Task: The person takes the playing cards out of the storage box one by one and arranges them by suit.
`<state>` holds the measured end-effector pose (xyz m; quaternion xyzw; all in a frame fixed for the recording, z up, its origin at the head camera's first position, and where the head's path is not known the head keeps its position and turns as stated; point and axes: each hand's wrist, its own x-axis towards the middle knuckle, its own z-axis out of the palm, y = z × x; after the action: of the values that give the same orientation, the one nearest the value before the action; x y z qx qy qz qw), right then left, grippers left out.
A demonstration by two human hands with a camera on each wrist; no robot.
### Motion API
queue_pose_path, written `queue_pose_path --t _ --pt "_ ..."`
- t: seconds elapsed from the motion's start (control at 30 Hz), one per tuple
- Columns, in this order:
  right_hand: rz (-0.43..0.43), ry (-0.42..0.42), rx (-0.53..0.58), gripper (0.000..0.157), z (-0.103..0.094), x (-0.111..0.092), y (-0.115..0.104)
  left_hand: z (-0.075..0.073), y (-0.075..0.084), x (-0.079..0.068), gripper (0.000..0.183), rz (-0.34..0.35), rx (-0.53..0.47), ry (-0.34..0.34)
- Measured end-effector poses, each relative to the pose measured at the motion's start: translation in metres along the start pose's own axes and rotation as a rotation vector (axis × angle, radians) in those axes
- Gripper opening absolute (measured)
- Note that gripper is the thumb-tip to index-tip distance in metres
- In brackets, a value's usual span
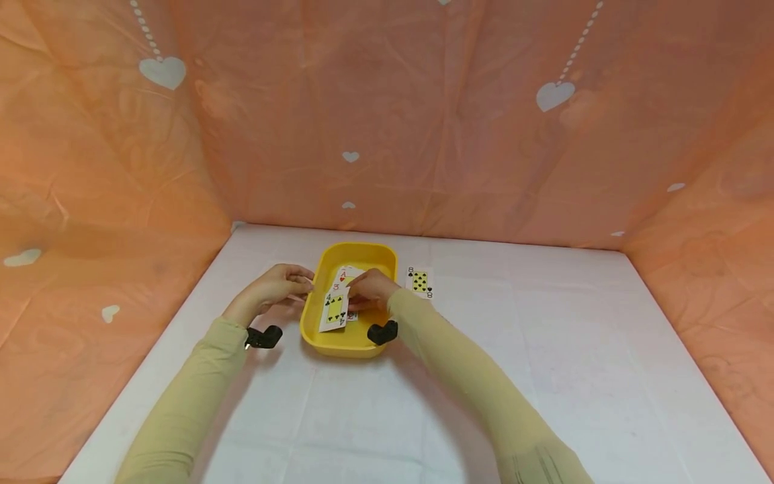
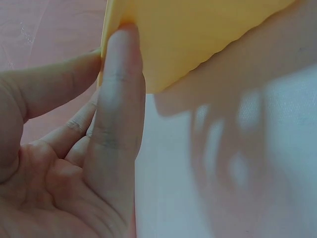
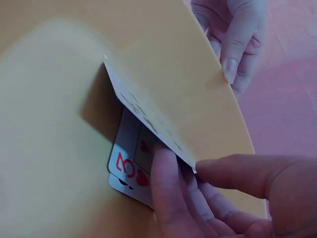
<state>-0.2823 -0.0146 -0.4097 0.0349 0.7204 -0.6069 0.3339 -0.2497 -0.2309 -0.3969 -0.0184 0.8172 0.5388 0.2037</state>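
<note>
Yellow tray (image 1: 345, 351): your left hand (image 1: 275, 289) pinches its rim, right hand (image 1: 373, 288) the tilted four of clubs (image 1: 334, 310); too weak a pinch could drop it onto cards (image 3: 121, 161) beneath.

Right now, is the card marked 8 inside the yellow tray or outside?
Outside: the card lies on the white surface beside the tray.

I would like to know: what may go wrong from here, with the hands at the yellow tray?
The right hand pinches the tilted black four while its fingers reach under it, against the three of hearts, so both cards might come along together.

The left hand holds the yellow tray by one side only; an uneven pull could perhaps tip or slide it.

The black eight lies outside, close to the right sleeve, which might brush it.
</note>
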Motion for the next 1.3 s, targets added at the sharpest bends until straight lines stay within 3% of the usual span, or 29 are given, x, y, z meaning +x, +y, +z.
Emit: queue_pose_path --t 0.37,0.67,0.9,1.3 --pt "0.007 -0.001 -0.047 0.028 0.0 -0.002 0.0 0.001 0.0 0.004 0.043 -0.009 -0.008 -0.009" --pt "-0.07 0.005 -0.074 0.033 -0.009 -0.011 -0.017 -0.003 -0.002 0.002 0.042 -0.016 -0.01 -0.004" --pt "-0.082 -0.008 0.026 0.042 -0.026 -0.024 -0.034 -0.004 -0.001 0.0 0.043 -0.011 -0.019 -0.008" --pt "-0.152 0.022 0.042 0.038 -0.078 -0.047 -0.045 -0.006 -0.003 -0.001 0.045 0.011 -0.009 -0.022"
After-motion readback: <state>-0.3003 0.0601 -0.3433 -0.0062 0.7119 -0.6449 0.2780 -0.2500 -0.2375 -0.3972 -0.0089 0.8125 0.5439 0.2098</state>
